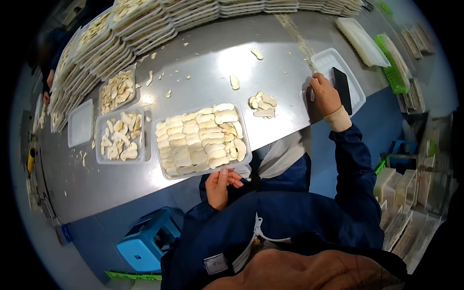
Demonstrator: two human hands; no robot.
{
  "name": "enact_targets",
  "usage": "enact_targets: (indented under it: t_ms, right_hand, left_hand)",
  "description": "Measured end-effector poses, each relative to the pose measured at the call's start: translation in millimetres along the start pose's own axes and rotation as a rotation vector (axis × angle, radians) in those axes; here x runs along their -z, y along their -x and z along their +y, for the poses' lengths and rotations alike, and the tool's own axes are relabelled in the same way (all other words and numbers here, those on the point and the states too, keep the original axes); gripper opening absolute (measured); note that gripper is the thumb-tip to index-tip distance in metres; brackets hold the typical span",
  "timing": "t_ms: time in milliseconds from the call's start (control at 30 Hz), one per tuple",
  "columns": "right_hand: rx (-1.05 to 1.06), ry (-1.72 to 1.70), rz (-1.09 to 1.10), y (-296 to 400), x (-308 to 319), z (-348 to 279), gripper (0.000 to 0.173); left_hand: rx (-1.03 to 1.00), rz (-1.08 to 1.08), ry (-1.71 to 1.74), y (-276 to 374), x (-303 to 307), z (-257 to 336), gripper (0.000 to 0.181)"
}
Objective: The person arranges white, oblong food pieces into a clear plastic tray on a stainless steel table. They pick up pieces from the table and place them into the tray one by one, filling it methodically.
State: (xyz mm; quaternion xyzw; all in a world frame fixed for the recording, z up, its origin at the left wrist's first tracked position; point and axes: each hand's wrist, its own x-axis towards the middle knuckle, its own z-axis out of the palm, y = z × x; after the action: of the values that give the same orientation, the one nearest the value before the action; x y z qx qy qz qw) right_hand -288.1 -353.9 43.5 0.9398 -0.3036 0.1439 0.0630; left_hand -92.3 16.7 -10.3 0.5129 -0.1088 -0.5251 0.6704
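Note:
My left hand (217, 188) pinches the front rim of a clear plastic tray (248, 154), thumb on top. Overlapping rows of pale mushroom slices (190, 141) fill that tray, with smaller pieces at its right end. My right hand (326, 96) is at the left side of a white plastic tray (357, 85), fingers curled. A small pale strip (312, 95) shows by its fingers; whether they hold it is unclear. Inside the white tray lies a black smartphone (342, 90), partly behind the hand. Between my hands sits a small pile of slices (262, 105) on the steel table (206, 54).
Left of the filled tray stand a tray of loose slices (121, 136), a tray of thin pieces (116, 90) and a lid-like container (80, 123). Stacked full trays (145, 29) line the back. A blue stool (148, 241) is below. Another person's hand (47, 98) shows far left.

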Motion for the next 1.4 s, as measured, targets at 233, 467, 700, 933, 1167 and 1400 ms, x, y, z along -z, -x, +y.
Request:
enact_targets:
  t_ms: [233, 467, 700, 933, 1167, 1400]
  right_hand:
    - [0.037, -0.173, 0.107, -6.4, 24.8, -13.8, 0.014]
    - [-0.125, -0.978, 0.118, -9.3, 63.4, -80.4, 0.022]
    - [-0.010, -1.350, 0.009, -21.3, 48.6, -125.4, 0.022]
    - [-0.071, -1.377, -0.137, -38.5, 27.4, -158.3, 0.020]
    - [-0.112, -1.369, -0.169, -43.6, 18.1, -169.5, 0.019]
    - [-0.090, -1.314, -0.140, -45.5, 11.4, -170.6, 0.017]
  left_hand:
    - [-0.012, 0.081, -0.049, 2.1, 6.9, 4.8, 0.029]
    - [0.075, 0.035, -0.144, 0.7, 22.2, 27.6, 0.027]
    - [-0.060, 0.184, -0.108, 3.2, 29.1, 45.8, 0.024]
    - [-0.120, 0.230, -0.089, 6.9, 38.6, 41.2, 0.021]
    - [-0.136, 0.230, -0.094, 5.2, 43.5, 37.1, 0.020]
    - [-0.144, 0.214, -0.092, 5.8, 41.9, 38.1, 0.021]
